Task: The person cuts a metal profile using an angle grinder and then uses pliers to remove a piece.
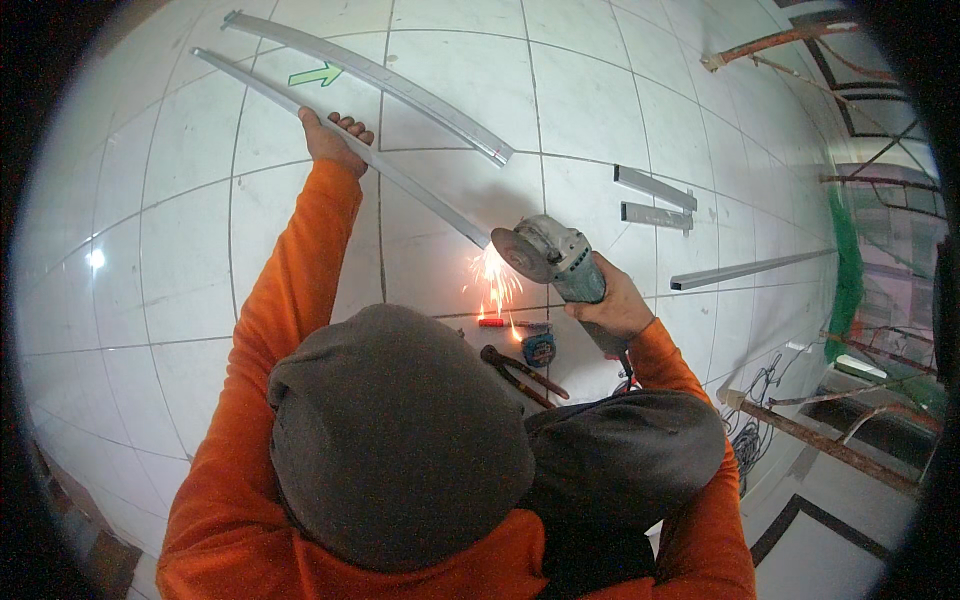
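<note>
My left hand [338, 142] is closed round a long, thin grey metal bar [425, 200] that slants over the tiles. In my right hand [618, 300] I grip an angle grinder [565, 255]. Its cutting disc [519, 254] meets the bar's near right end, and orange sparks [493, 280] spray downward from there. Below the sparks lie a red marker [491, 322], a blue tape measure [538, 349] and a hand tool with two long handles [522, 375], perhaps pincers. My grey-clad knees [400, 430] hide the floor close to me.
Beyond the bar lies a wide metal channel [390, 85], by a green arrow [316, 75]. To the right are two short metal tubes [655, 188] and a longer tube [750, 269]. Rusty scaffold frames [820, 440], green netting [846, 270] and coiled cables [752, 435] stand along the right side.
</note>
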Available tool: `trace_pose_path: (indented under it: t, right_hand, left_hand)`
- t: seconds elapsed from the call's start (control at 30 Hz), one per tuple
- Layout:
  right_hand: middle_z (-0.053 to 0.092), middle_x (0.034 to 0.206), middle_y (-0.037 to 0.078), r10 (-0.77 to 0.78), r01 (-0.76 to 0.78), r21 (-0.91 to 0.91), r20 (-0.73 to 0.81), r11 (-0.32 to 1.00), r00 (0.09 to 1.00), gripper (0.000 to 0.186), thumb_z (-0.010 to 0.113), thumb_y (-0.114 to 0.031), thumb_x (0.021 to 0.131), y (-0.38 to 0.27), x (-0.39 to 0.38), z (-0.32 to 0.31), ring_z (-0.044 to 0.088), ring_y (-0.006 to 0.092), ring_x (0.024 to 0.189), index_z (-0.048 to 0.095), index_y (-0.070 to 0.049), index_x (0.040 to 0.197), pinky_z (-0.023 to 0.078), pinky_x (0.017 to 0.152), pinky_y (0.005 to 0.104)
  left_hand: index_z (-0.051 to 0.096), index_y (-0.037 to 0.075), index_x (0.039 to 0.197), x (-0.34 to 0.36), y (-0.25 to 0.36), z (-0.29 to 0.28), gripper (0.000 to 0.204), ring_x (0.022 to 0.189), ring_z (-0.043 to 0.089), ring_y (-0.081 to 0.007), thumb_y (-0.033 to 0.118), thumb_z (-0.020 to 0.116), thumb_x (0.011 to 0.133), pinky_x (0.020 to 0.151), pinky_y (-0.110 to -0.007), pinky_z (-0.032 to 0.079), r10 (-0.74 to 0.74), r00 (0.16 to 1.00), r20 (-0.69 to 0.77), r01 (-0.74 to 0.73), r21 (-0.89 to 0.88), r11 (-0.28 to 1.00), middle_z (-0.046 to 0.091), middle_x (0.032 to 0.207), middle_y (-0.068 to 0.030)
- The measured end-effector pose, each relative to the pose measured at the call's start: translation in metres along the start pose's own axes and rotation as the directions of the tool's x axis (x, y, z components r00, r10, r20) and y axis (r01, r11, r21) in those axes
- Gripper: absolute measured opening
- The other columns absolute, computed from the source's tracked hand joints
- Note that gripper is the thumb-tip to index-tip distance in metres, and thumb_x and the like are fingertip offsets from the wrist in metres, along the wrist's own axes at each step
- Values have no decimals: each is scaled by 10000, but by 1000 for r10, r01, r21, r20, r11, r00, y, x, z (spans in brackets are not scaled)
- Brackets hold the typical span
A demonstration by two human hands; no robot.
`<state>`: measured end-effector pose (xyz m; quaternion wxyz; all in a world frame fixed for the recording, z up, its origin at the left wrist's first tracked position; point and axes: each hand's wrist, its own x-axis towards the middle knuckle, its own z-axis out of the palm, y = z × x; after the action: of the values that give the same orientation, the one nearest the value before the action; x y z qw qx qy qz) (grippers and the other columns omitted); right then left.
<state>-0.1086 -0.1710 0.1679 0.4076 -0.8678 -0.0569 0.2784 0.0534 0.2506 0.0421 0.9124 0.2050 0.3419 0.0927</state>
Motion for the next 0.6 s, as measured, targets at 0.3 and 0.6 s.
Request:
trace_pose_path:
  t: [0.3, 0.6]
  right_hand:
    - [695, 1065, 133, 44, -43, 53, -15, 998, 999, 615, 810, -174, 696, -12, 1, 5, 644, 209, 988, 586, -47, 1254, 503, 899, 351]
    - [696, 1086, 130, 162, -160, 123, -3, 979, 987, 551, 773, -133, 721, -7, 3, 8, 642, 214, 995, 588, -35, 1231, 507, 874, 356]
  left_hand:
    - [425, 135, 895, -6, -2, 4, 582, 578, 384, -180, 713, 401, 953, 551, -340, 355, 25, 999, -35, -23, 59, 998, 391, 706, -12]
    - [426, 135, 928, -12, -4, 8, 580, 585, 387, -173, 712, 383, 958, 555, -340, 363, 9, 999, -49, -6, 69, 998, 386, 714, -9]
